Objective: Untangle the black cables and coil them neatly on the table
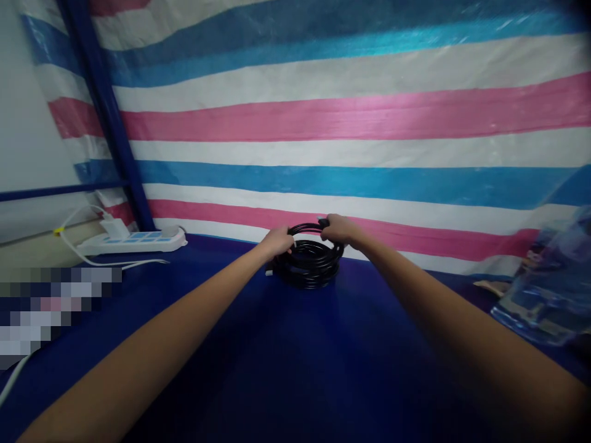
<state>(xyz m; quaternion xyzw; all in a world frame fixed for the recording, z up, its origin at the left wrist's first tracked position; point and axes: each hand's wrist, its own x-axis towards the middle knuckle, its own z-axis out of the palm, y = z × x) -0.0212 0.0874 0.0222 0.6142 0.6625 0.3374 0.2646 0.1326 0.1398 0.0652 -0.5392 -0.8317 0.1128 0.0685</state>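
A coiled black cable (310,271) lies on the dark blue tabletop (295,357), close to the striped sheet at the back. My left hand (277,240) is closed on the coil's left side, and my right hand (340,229) grips its upper right. Between the two hands, a few loops are raised above the rest of the coil. One dark connector (322,222) with a light tip sticks up beside my right fingers. Another connector end (269,272) shows at the coil's lower left, under my left hand. My fingers partly hide the loops they hold.
A white power strip (138,241) with a plugged-in white charger (115,228) sits at the back left, its white cord trailing over the table. At the right stands a large clear plastic bottle (540,301). A striped sheet (323,117) hangs behind, beside a blue post (104,111).
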